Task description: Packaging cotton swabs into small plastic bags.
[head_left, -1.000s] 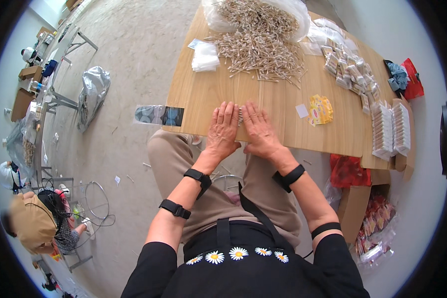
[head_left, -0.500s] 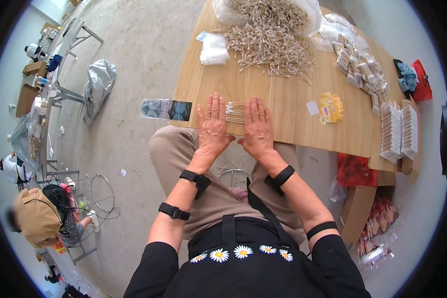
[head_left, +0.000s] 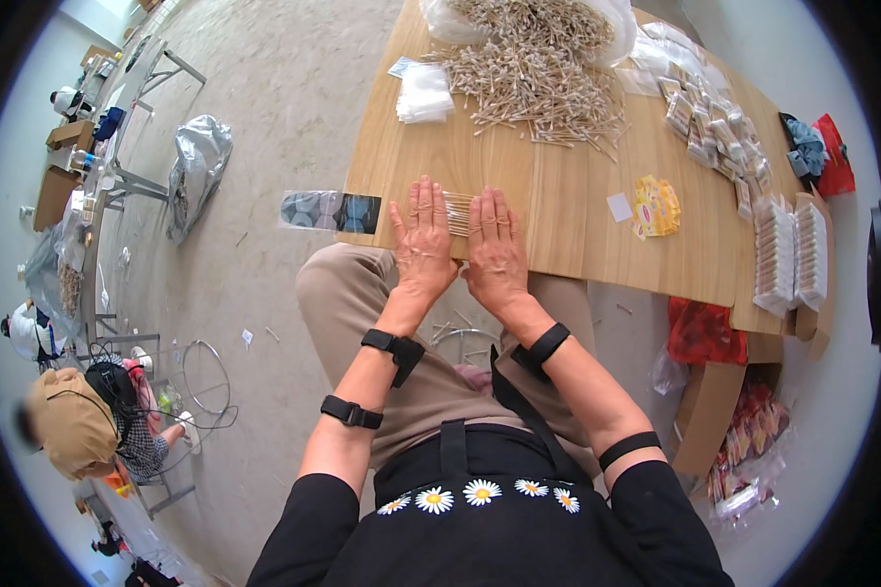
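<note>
A small row of cotton swabs (head_left: pixel 458 212) lies on the wooden table (head_left: pixel 568 230) near its front edge, sideways between my hands. My left hand (head_left: pixel 424 240) rests flat at the swabs' left end, fingers straight and pointing away from me. At the other end my right hand (head_left: pixel 497 245) lies the same way, its fingers stretched and close together. Both palms face down, and the swab tips are partly hidden by the fingers. Farther back, a large heap of loose cotton swabs (head_left: pixel 543 93) spills out of a clear plastic bag (head_left: pixel 607 29).
Clear plastic sleeves (head_left: pixel 424 95) lie back left. A dark patterned packet (head_left: pixel 328 211) overhangs the left edge. Yellow labels (head_left: pixel 656 207) sit to the right, beyond them packed swabs (head_left: pixel 715 137) and a carton (head_left: pixel 814 274). Another person (head_left: pixel 78 421) sits at far left.
My right hand has slid left toward my left hand, narrowing the gap over the swabs. Both hands stay flat on the table.
</note>
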`<action>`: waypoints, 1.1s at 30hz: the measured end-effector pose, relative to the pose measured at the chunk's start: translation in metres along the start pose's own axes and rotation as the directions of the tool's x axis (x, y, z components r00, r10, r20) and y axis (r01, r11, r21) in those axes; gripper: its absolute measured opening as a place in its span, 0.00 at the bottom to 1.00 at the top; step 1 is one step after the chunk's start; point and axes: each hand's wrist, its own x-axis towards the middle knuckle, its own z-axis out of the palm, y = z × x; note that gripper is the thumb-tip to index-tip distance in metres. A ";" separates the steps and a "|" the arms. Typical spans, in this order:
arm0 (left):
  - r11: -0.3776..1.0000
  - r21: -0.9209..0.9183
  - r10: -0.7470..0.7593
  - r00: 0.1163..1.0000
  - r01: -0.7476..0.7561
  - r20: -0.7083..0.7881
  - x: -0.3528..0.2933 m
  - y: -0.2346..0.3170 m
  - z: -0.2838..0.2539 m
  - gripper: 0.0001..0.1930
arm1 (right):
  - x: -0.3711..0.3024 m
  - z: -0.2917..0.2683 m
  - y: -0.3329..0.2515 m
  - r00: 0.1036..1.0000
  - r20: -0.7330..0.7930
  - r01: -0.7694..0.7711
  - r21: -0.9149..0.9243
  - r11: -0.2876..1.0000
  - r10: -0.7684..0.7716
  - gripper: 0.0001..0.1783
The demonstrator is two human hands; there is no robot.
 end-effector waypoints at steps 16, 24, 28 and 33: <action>0.991 0.025 0.130 0.991 -0.130 0.018 0.000 -0.002 0.006 0.56 | 0.004 -0.001 0.000 1.000 0.003 -0.013 0.048 0.999 0.013 0.53; 0.979 0.082 0.193 0.978 -0.187 -0.075 -0.003 -0.003 0.012 0.52 | 0.009 0.003 0.003 0.993 -0.062 0.104 0.025 0.994 -0.102 0.47; 0.980 0.089 0.188 0.978 -0.180 -0.091 -0.002 -0.002 0.016 0.52 | 0.007 -0.001 0.011 0.993 -0.069 0.106 0.093 0.990 -0.100 0.53; 0.989 0.005 0.149 0.986 -0.149 -0.077 -0.003 0.000 0.011 0.51 | 0.004 -0.026 0.024 0.978 0.143 -0.158 0.030 0.987 0.152 0.74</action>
